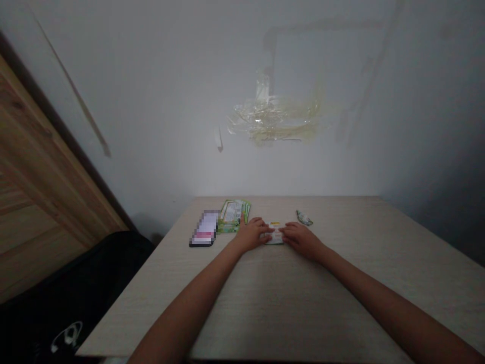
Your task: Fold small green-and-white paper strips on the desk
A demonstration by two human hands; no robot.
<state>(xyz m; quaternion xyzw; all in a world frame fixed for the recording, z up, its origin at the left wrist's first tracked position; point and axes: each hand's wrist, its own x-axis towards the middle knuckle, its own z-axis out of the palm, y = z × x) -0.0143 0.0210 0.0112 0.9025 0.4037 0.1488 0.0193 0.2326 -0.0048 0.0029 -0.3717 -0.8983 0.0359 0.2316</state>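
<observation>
Both my hands rest on a small white packet (275,228) with a yellow mark, lying flat on the pale wooden table (288,298). My left hand (254,234) covers the packet's left end with curled fingers pressing down. My right hand (301,238) presses its right end the same way. The fingertips of the two hands almost meet over the packet. Most of the packet is hidden under my fingers.
A stack of green and white sachets (234,215) lies just left of my left hand. A phone (205,228) lies further left. A torn green scrap (304,218) sits behind my right hand. Tape residue (275,119) marks the wall. A dark bag (71,298) sits at the lower left.
</observation>
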